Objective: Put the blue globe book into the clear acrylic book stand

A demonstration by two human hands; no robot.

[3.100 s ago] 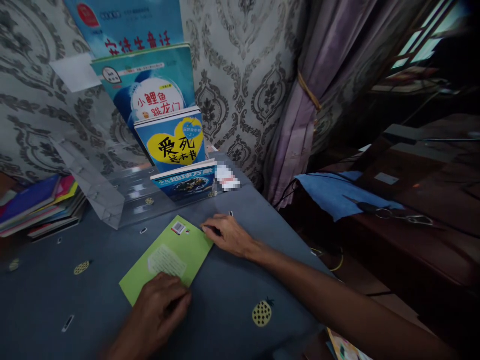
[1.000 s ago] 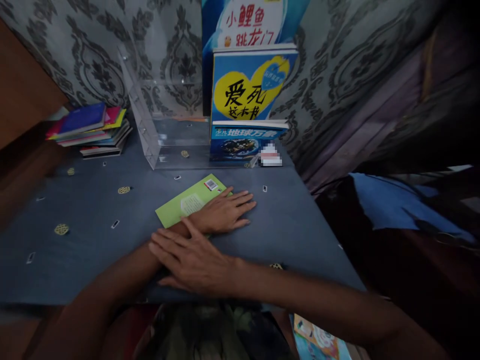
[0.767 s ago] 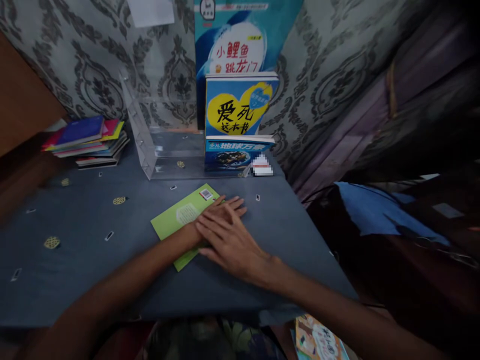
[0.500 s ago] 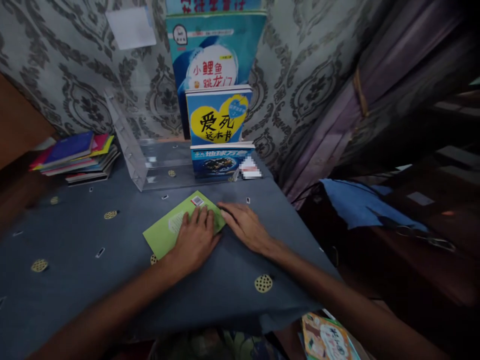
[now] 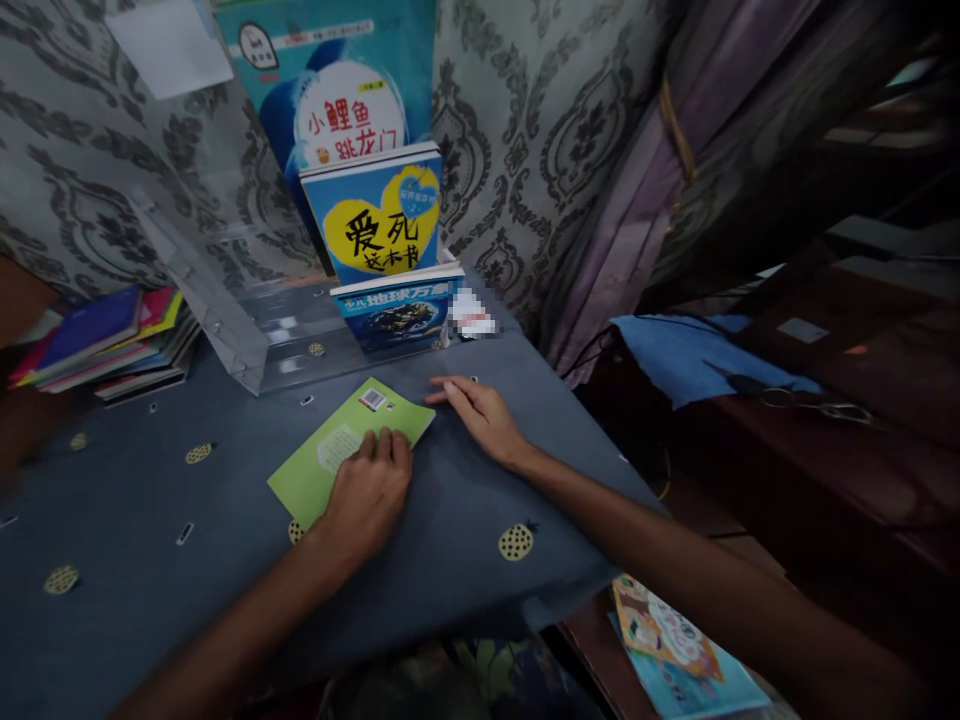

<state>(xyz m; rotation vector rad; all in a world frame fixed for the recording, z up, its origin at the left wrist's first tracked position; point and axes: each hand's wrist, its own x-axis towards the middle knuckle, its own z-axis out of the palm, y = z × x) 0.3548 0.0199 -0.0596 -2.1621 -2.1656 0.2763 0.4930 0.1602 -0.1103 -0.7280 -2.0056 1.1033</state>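
Green booklet (image 5: 341, 452) lies flat on the grey cloth (image 5: 135, 520), back cover up. The left hand (image 5: 367, 490) rests flat on its near part, fingers together and spread on the paper, not gripping. The right hand (image 5: 480, 412) lies open on the cloth just beside the booklet's right corner, perhaps touching it. Behind, three blue books (image 5: 379, 225) stand in a clear stand (image 5: 225, 320); a book pile (image 5: 105, 340) lies far left.

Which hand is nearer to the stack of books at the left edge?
Left. The left hand lies on the green book, nearer the stack; the right hand is farther right.
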